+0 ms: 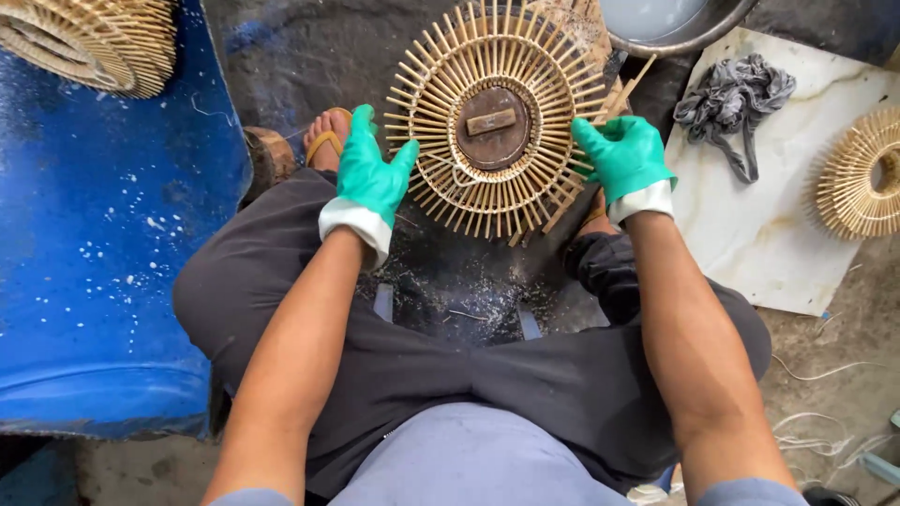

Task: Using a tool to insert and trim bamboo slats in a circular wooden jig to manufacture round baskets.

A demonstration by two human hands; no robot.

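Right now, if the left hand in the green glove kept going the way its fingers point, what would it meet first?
Probably the round bamboo-slat wheel: the left hand points up and right at its rim, seemingly already touching it.

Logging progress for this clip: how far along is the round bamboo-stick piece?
Done: the round bamboo-stick disc already fans out around its brown hub, bound by rings. In hand: the left green-gloved hand and right green-gloved hand grip its rim. Left: sticks at the lower right look loose and uneven beside the finished-looking disc.
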